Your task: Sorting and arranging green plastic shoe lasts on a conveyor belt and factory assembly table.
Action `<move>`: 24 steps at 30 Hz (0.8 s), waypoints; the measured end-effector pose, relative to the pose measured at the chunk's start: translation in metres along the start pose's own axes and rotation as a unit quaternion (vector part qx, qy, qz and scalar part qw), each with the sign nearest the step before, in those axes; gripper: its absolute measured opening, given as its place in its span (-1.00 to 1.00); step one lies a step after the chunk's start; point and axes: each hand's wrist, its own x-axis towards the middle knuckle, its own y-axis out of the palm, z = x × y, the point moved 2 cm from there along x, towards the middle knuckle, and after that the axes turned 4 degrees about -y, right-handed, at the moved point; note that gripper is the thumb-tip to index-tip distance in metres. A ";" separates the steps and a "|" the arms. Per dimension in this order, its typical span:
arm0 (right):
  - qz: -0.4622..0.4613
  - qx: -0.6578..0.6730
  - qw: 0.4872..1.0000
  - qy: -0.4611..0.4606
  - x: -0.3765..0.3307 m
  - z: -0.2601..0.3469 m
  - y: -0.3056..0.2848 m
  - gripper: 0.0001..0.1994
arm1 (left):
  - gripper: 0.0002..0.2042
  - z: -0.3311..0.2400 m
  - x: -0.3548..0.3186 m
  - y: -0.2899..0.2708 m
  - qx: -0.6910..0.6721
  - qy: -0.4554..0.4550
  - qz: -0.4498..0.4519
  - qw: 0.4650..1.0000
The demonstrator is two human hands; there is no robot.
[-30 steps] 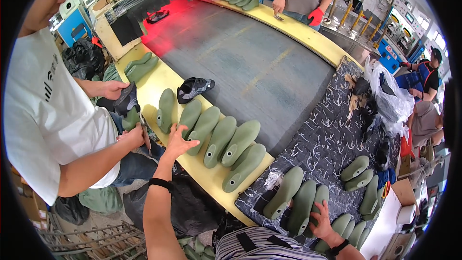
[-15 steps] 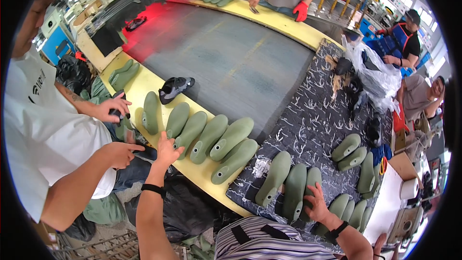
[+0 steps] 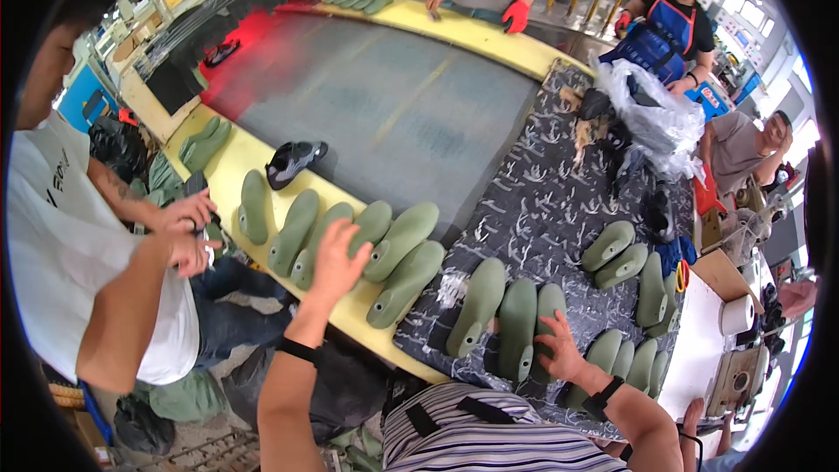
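Observation:
Several green shoe lasts stand in a row along the yellow ledge; one is this shoe last [image 3: 405,287] at its right end. My left hand [image 3: 335,262] reaches over the row with its fingers spread, holding nothing. It covers parts of two lasts; contact with them cannot be made out. On the dark patterned cloth [image 3: 542,183] more lasts lie to the right, among them a pale-ended last [image 3: 476,308] and a middle last [image 3: 517,323]. My right hand [image 3: 564,351] has its fingers curled on the lower end of a third last [image 3: 550,304] beside these.
A grey conveyor belt [image 3: 384,96] runs beyond the ledge, with a dark shoe [image 3: 293,164] at its edge. On the left, a co-worker in a white shirt [image 3: 131,288] has both hands together. A clear plastic bag [image 3: 651,118] and orange-handled scissors [image 3: 682,275] lie to the right.
My left hand has risen from the last near the ledge's front edge and moved right over the row, its fingers spreading. My right hand stays at its last. The co-worker's hands have come together.

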 end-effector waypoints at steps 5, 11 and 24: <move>0.001 -0.002 1.000 -0.023 0.001 -0.011 0.017 -0.59 | -0.55 -0.002 -0.012 0.067 0.065 -0.028 0.171 0.983; -0.020 0.011 0.999 -0.046 -0.005 -0.020 0.021 -0.61 | -0.58 0.000 -0.032 0.046 0.150 -0.092 0.207 0.962; -0.066 -0.012 0.997 -0.038 -0.011 -0.024 0.016 -0.60 | -0.59 -0.074 -0.060 0.063 0.026 -0.002 0.052 0.998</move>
